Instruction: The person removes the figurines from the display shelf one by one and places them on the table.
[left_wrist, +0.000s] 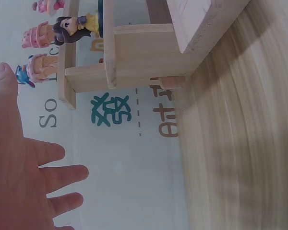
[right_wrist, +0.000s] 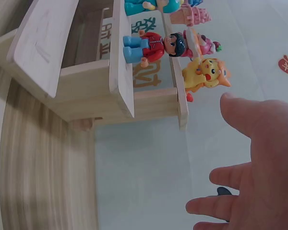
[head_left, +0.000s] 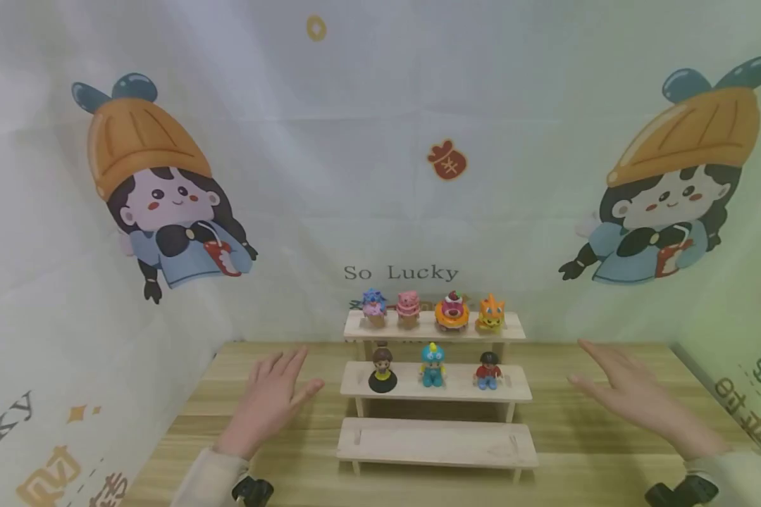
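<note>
My left hand [head_left: 269, 398] is held out to the left of a three-step wooden rack [head_left: 437, 442], its fingers spread and holding nothing. On the other side, my right hand [head_left: 634, 391] reaches out the same way, also without anything in it. Along the top step stand a blue ice-cream figure [head_left: 374, 310], a pink ice-cream figure [head_left: 409, 310], a figure in an orange ring [head_left: 452, 313] and a yellow figure with an orange hood [head_left: 491, 315]. The middle step carries a brown-haired figure [head_left: 382, 367] on a black base, a teal figure [head_left: 432, 366] and a red-jacketed figure [head_left: 488, 371].
The rack stands on a wood-grain table [head_left: 279, 458], and its lowest step is bare. A pale printed cloth [head_left: 514, 176] with cartoon characters and lettering hangs behind and at both sides, close behind the rack's top step.
</note>
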The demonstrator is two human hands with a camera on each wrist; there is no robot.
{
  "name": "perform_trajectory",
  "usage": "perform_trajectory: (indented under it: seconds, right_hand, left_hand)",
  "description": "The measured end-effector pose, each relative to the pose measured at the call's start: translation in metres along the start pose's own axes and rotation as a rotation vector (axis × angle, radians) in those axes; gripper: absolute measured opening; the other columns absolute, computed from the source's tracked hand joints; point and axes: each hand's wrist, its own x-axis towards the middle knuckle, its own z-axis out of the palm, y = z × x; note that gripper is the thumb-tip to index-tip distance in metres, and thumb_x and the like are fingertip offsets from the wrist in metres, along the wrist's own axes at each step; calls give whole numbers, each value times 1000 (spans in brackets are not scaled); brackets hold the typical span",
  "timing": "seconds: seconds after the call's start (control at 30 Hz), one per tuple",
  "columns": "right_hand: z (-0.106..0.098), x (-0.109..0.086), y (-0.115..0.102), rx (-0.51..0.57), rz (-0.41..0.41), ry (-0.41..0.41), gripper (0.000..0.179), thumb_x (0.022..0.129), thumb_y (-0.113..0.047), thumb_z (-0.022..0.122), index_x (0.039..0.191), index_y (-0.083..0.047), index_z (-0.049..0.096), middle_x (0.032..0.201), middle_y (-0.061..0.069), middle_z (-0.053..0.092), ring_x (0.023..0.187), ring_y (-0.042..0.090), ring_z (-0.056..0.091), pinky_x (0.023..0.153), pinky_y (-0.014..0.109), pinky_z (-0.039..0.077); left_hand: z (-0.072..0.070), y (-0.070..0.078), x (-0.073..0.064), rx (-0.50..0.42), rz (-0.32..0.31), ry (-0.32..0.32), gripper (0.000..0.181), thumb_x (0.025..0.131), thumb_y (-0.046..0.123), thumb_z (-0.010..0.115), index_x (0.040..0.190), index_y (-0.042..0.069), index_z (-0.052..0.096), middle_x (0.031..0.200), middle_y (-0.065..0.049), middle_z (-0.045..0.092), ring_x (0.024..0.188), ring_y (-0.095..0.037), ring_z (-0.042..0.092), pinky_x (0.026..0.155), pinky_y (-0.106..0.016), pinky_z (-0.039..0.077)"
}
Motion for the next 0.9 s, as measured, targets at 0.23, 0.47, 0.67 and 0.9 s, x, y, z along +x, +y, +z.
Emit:
perform_trajectory:
  seconds: [0.23, 0.47, 0.67, 0.9]
  right_hand:
    - [2, 9, -4, 68, 50, -13, 63, 96, -36, 54, 135, 12, 40, 134, 37, 44, 121, 56, 41, 94, 67, 33]
    - [1, 16, -13, 155, 36, 1, 61, 97, -35, 52, 136, 10, 40, 136, 34, 44, 123, 53, 41, 97, 64, 33]
    - [3, 26, -23, 197, 32, 25, 61, 98, -37, 51, 139, 7, 38, 136, 32, 45, 124, 51, 41, 96, 64, 34]
    - [11, 39, -30, 268, 45, 116, 57, 97, -38, 52, 136, 2, 43, 133, 27, 51, 124, 46, 44, 96, 61, 37]
  left_hand:
    - [12, -3, 2, -37, -17, 36, 55, 99, 43, 44, 133, 0, 50, 132, -21, 54, 127, -44, 42, 109, -60, 21]
    - [26, -3, 6, -51, -26, 84, 36, 100, 35, 46, 94, 6, 66, 96, -9, 67, 105, -35, 58, 98, -52, 36]
    - [33, 0, 9, -65, -48, 62, 40, 102, 34, 42, 69, 15, 54, 67, 2, 54, 92, -31, 59, 90, -48, 41]
    - [40, 3, 12, -73, -56, 42, 41, 102, 33, 42, 65, 16, 49, 61, 4, 47, 81, -24, 56, 76, -40, 42]
